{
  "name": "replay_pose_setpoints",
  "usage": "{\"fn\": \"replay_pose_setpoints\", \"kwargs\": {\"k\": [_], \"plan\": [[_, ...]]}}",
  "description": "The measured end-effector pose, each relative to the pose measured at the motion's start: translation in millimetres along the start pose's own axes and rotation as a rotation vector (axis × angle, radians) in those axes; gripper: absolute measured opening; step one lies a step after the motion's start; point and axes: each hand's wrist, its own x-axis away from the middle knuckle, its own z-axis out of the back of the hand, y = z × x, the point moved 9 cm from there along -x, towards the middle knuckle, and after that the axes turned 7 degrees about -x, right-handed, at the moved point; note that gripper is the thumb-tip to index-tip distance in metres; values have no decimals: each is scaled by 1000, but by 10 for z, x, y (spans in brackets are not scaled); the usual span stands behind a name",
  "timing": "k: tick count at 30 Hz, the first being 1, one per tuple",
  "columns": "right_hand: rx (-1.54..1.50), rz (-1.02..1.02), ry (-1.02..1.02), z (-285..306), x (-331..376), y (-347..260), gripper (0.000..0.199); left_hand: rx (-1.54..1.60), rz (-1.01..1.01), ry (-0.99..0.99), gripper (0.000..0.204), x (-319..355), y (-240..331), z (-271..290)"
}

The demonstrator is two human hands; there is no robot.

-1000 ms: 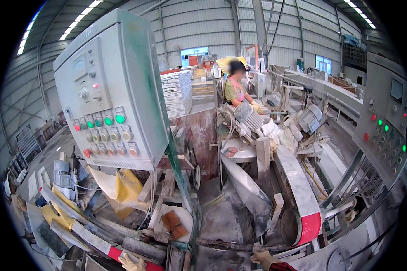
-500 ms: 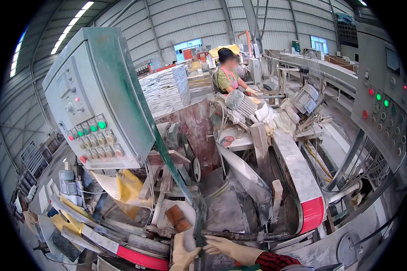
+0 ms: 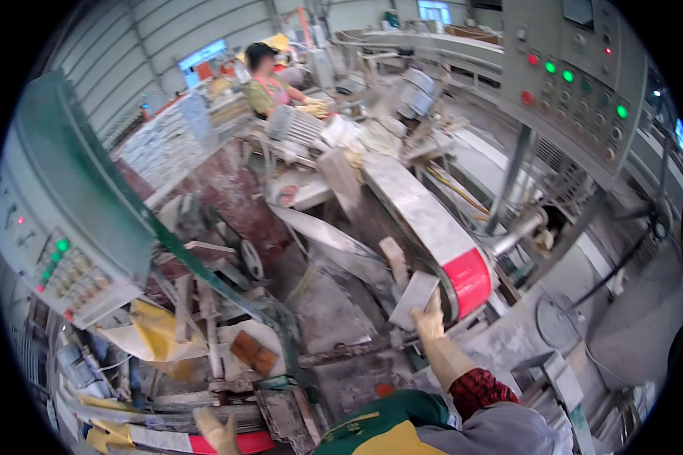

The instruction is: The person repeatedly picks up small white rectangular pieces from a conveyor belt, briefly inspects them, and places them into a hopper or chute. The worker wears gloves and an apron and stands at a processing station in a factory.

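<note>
My right hand point(image 3: 431, 320), in a cream glove below a red-and-black cuff, grips a flat light-grey slab piece point(image 3: 416, 299) by its lower right edge. That piece is tilted, next to the red end of the right-hand belt machine's guard point(image 3: 467, 282). At the lower left, my left hand point(image 3: 218, 431), gloved too, has its thumb and fingers apart with nothing in them. It is beside the red-and-white guard of the left-hand belt machine point(image 3: 159, 438). Brown blocks point(image 3: 253, 353) lie on a pale surface beyond my left hand.
Control cabinets stand at left point(image 3: 76, 205) and right point(image 3: 577, 83), with lit buttons. A slanting green post point(image 3: 205, 265) runs between the machines. Farther off, a co-worker point(image 3: 269, 91) works beside motors point(image 3: 300, 123). A cable point(image 3: 615, 265) hangs at right.
My hands have parted: the right moved right and forward with the slab piece, the left moved left. The view has swung right, so the surroundings sit farther left.
</note>
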Motion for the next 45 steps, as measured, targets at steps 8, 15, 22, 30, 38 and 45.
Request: {"fn": "replay_pose_setpoints", "kwargs": {"k": [8,15,22,30,38,45], "plan": [[-166,-16,453,1418,-849,291,84,-10,403,-325,97,381,-411,-40],[-124,-249,518,1287,-1277,695,82,-43,406,-316,96,440,-437,-18],[141,-194,477,1630,-1568,1075,84,-43,361,-309,96,327,-267,-56],[167,-718,205,1223,-1301,708,97,-57,381,-302,95,447,-281,-55],[-6,-809,184,1128,-1365,823,60,-57,392,-276,94,531,-256,-54],[-518,-470,166,1292,-1237,777,44,-37,414,-188,93,687,-271,-96]]}}
